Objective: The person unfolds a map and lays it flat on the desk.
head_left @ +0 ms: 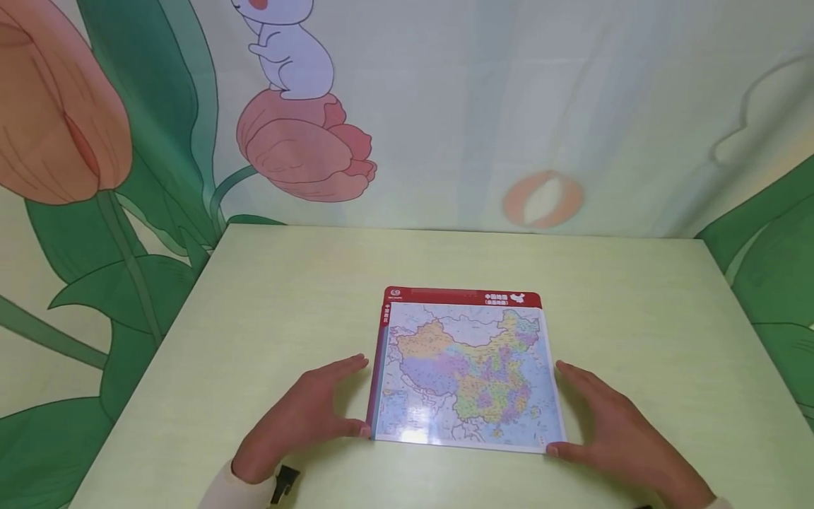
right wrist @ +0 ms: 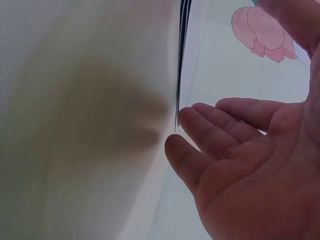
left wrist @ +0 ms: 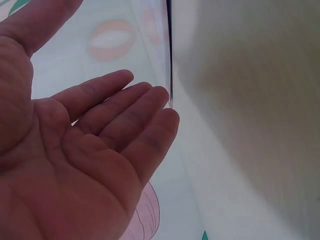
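Glossy map board (head_left: 467, 371) lies flat between both hands; left hand (head_left: 305, 417) and right hand (head_left: 613, 431) flat-fingered, grasping nothing, thumbs touching its near corners. Judgement: press both edges evenly before lifting

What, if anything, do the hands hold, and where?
Nothing is gripped. The left hand and right hand lie open beside the map board, thumbs at its near corners.

The room is evenly and softly lit — my head view is bright and fairly sharp, with a white glare patch on the glossy map (head_left: 464, 371) near its front edge. My wrist views are blurrier: the table (right wrist: 75, 125) looks smeared, carrying a dim soft shadow — my palms sit close and slightly soft.
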